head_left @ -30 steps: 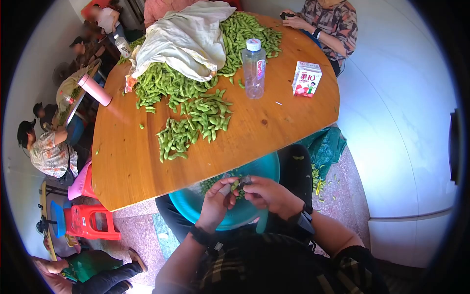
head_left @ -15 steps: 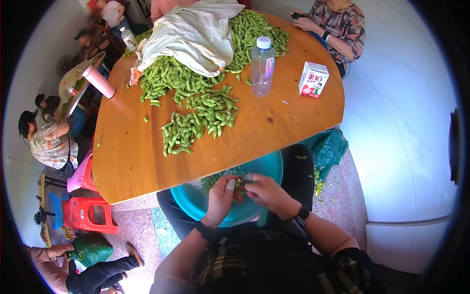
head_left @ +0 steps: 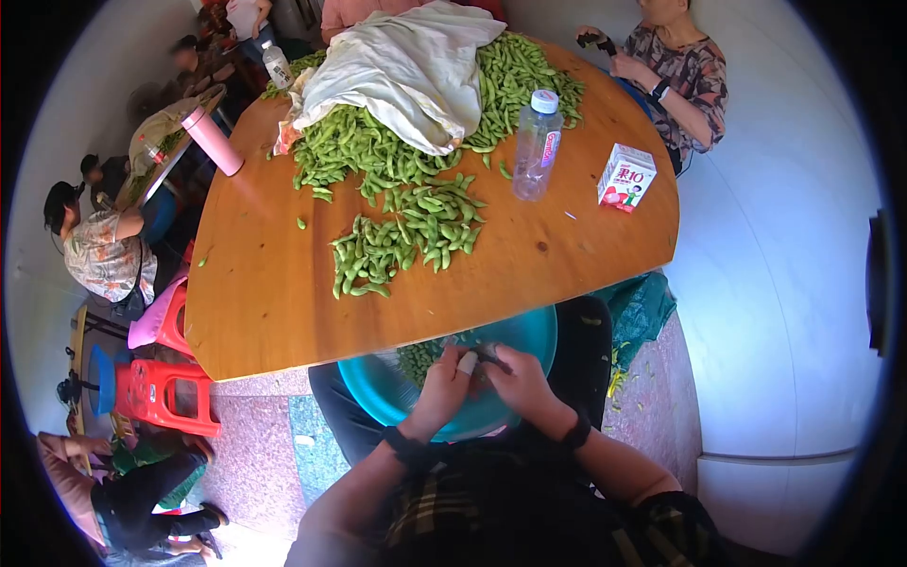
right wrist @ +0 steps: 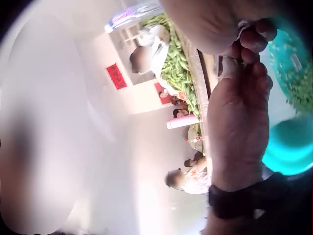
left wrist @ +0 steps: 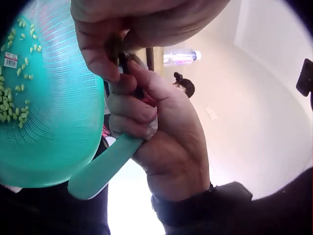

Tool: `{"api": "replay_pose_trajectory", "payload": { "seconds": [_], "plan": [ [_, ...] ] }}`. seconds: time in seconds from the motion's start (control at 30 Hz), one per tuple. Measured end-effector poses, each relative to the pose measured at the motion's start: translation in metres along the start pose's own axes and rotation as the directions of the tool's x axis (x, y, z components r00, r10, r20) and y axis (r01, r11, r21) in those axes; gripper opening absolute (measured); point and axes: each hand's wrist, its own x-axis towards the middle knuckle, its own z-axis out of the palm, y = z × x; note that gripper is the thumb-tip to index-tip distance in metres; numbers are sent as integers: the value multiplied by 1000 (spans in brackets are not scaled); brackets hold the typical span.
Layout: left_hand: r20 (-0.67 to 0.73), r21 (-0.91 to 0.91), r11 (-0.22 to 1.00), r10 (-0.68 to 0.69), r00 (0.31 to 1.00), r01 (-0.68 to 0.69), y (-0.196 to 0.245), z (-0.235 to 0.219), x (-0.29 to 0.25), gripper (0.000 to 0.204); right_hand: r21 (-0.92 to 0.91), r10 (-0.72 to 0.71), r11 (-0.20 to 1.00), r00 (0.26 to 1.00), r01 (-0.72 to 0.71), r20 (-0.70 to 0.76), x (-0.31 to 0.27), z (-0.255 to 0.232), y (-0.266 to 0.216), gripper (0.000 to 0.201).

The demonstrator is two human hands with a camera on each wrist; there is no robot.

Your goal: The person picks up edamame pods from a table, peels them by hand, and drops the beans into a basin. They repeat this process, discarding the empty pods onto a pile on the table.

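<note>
Both hands meet over a teal basin (head_left: 364,402) in the lap. My left hand (head_left: 440,392), a white wrap (head_left: 468,363) round its thumb, pinches a soybean pod (left wrist: 115,48) that is mostly hidden by fingers and looks dark in the left wrist view. Against it, the curled fingers of my right hand (head_left: 525,386) grip the same spot, with something dark at the thumb. Shelled green soybeans (left wrist: 9,100) lie in the basin, beside a small white and red label (left wrist: 11,60). The basin's green handle (left wrist: 105,166) sticks out just under the right hand.
The wooden table (head_left: 274,302) edge hangs over the basin. On it lie soybean pods (head_left: 416,227) under a white cloth (head_left: 397,76), a clear bottle (head_left: 538,151), a drink carton (head_left: 625,178) and a pink flask (head_left: 213,142). A red stool (head_left: 175,397) stands left; people sit around.
The view has swung, so table things sit farther right. The green pod that showed between the fingers is now mostly covered. Across the table, the seated person's hands have moved apart.
</note>
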Motion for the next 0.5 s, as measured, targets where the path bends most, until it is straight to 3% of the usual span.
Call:
{"api": "replay_pose_trajectory", "payload": {
  "seconds": [0.03, 0.07, 0.1, 0.13, 0.2, 0.23, 0.3, 0.37, 0.4, 0.43, 0.5],
  "plan": [
    [-10, 62, 998, 27, 1000, -26, 0, 0, -2, 18, 0, 1, 1000, 1000, -1, 4, 2, -2, -13, 15],
    [-11, 60, 998, 25, 1000, -24, -1, 0, -3, 18, 209, 234, 946, 969, -247, 84, 2, -6, -30, 15],
    [-18, 102, 994, 28, 999, -27, -3, -1, -3, 17, 383, 430, 791, 879, -477, 206, 3, -8, -41, 15],
    [-23, 144, 989, 33, 999, -30, -4, -2, -3, 17, 381, 431, 791, 879, -478, 206, 2, -9, -39, 15],
    [0, 73, 997, 0, 1000, 0, -3, -3, -1, 16, 501, 562, 584, 763, -639, 319, 3, -13, -31, 18],
    [26, 6, 999, -33, 999, 33, -3, -4, 0, 15, 498, 560, 586, 764, -639, 321, 3, -14, -28, 18],
    [51, -25, 998, -51, 997, 52, -7, -7, 1, 15, 600, 582, 403, 699, -691, 415, 4, -16, -22, 22],
    [78, -57, 996, -71, 994, 75, -10, -9, 2, 15, 613, 574, 353, 681, -706, 454, 5, -18, -17, 21],
    [91, -188, 970, -140, 986, 155, -10, -11, 2, 15, 625, 565, 304, 664, -719, 490, 6, -19, -16, 21],
    [112, -314, 921, -204, 972, 230, -11, -12, 2, 15, 622, 564, 304, 662, -722, 493, 7, -18, -17, 21],
    [119, -386, 889, -218, 969, 247, -8, -13, 1, 15, 609, 597, 292, 638, -737, 487, 8, -18, -21, 21]
  ]
}}
